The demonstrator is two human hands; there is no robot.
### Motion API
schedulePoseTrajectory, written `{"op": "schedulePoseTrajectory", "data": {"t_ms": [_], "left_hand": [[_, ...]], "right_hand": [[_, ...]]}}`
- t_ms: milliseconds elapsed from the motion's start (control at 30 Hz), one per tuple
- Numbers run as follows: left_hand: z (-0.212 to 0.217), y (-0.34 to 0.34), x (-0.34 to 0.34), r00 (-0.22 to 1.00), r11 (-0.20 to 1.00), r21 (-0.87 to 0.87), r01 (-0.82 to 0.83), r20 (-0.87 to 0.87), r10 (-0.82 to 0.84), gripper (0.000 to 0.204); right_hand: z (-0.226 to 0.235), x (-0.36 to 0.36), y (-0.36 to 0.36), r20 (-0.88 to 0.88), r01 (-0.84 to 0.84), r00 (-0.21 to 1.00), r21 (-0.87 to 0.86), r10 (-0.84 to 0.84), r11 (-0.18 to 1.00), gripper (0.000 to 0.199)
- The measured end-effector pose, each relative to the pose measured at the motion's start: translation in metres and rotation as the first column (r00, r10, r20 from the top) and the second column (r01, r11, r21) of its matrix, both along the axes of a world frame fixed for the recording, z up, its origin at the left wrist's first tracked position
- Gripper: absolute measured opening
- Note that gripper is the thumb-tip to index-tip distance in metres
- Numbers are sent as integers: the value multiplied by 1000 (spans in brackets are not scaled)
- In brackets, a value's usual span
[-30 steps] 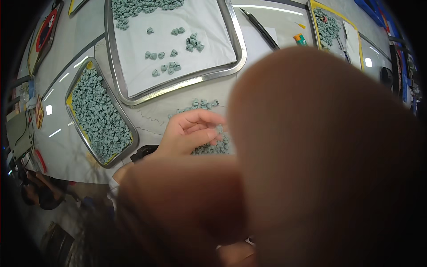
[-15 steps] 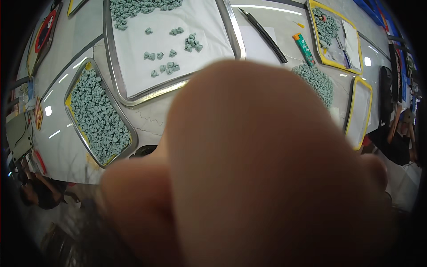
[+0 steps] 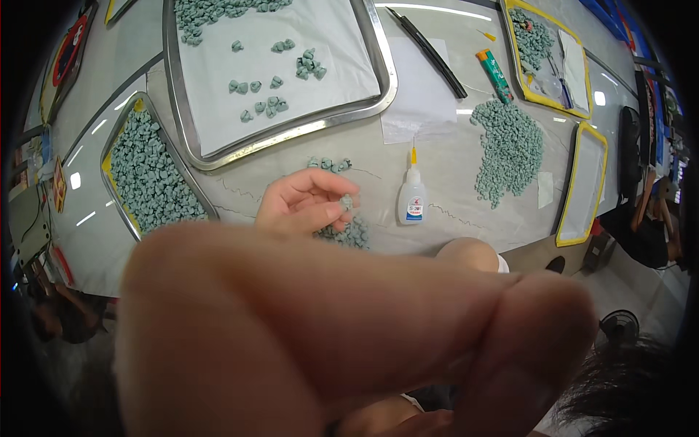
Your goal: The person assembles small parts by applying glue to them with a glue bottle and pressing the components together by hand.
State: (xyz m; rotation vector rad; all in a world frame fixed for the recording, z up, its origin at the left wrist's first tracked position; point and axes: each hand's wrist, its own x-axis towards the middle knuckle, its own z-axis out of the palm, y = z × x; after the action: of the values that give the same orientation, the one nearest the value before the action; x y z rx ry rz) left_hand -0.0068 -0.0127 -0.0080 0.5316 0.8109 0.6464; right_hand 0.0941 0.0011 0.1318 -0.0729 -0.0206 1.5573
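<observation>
Right hand (image 3: pixel 349 328) lowered, baring left hand (image 3: pixel 306 204) pinching one pellet (image 3: pixel 347 202)

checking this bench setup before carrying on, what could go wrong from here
1. The right hand is raised close to the camera and blocks the near table edge, so work there is unseen.
2. The left hand pinches one small green piece above a loose pile near the table edge; pieces could roll off.
3. The glue bottle stands upright right beside that hand; a nudge might tip it.
</observation>
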Motion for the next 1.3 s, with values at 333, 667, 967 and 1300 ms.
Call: {"op": "schedulePoseTrajectory", "data": {"t_ms": [333, 667, 967, 1300], "left_hand": [[4, 6, -8, 996, 999, 50, -19, 88, 14, 26], [8, 3, 4, 997, 954, 296, 43, 50, -60, 31], [2, 2, 2, 1000, 878, 479, 24, -11, -22, 27], [5, 6, 0, 967, 696, 697, 172, -253, 15, 24]], "right_hand": [[-90, 90, -15, 827, -503, 556, 258, 80, 825, 16], [-123, 113, -21, 914, -310, -208, 277, -349, 910, 25], [-124, 106, -16, 953, -374, -136, 204, -271, 905, 19], [-126, 110, -19, 958, -406, -164, 153, -237, 901, 14]]}}
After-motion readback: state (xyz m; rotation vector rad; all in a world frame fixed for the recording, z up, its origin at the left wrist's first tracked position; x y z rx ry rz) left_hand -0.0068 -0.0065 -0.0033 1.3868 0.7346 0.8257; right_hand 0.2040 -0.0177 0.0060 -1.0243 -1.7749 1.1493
